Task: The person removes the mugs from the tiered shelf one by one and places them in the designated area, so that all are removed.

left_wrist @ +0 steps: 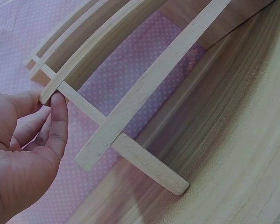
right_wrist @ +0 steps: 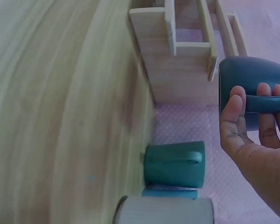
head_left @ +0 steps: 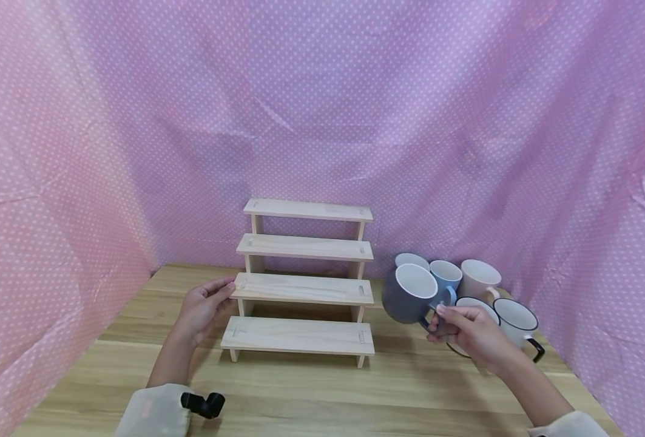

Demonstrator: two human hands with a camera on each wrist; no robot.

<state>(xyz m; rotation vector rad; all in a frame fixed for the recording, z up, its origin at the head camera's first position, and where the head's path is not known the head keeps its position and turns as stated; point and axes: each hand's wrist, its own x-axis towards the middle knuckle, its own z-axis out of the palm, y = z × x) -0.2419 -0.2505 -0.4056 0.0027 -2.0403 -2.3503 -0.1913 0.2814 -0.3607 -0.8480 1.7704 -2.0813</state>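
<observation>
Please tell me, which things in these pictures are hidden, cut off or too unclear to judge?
- White mug, head view: its lower part is hidden behind the right hand.
- Rearmost mug, head view: body hidden by the grey mug.
- Left hand, left wrist view: cut off by the frame edge.
- Black object at the left sleeve, head view: too small to identify.

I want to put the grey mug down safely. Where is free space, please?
All four steps of the wooden rack are bare. The table is open in front of it, between both hands. It is crowded at the right, where five mugs cluster behind the right hand holding the grey mug.
</observation>
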